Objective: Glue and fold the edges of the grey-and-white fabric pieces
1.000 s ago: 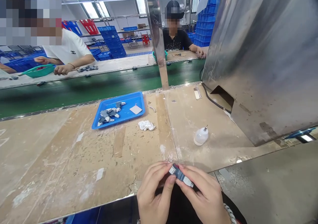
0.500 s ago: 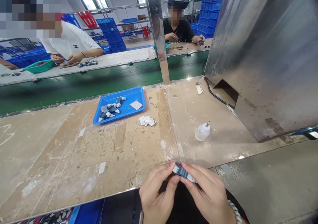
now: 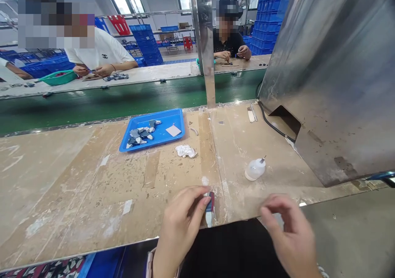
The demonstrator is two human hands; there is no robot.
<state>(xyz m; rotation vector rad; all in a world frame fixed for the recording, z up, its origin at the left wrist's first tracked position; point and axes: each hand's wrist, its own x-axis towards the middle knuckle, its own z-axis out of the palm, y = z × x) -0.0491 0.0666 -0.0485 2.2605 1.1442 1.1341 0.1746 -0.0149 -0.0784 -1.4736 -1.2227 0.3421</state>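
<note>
My left hand (image 3: 183, 218) pinches a small moulded part (image 3: 210, 206) at the table's front edge. It is dark blue-grey with a red side and a pale end, and the fingers cover some of it. To the right, my right hand (image 3: 290, 228) is raised with curled fingers and the thumb apart; nothing shows in it. A translucent squeeze bottle (image 3: 255, 170) with a thin metal tip sits beyond that hand. Farther off, a blue tray (image 3: 160, 136) carries several grey and white parts (image 3: 140, 134) and a pale square piece (image 3: 173, 130).
Crumpled white tissue (image 3: 185, 151) lies before the tray. A metal housing (image 3: 339, 84) with a black cable (image 3: 268, 119) stands right. Behind a metal post (image 3: 210, 80) and green conveyor belt (image 3: 154, 93), two people work. Below the table's left edge, a blue bin (image 3: 105, 263) shows.
My hands have parted: the right has moved away to the right, while the left keeps the part, now turned with its red side showing. The camera view has shifted slightly.
</note>
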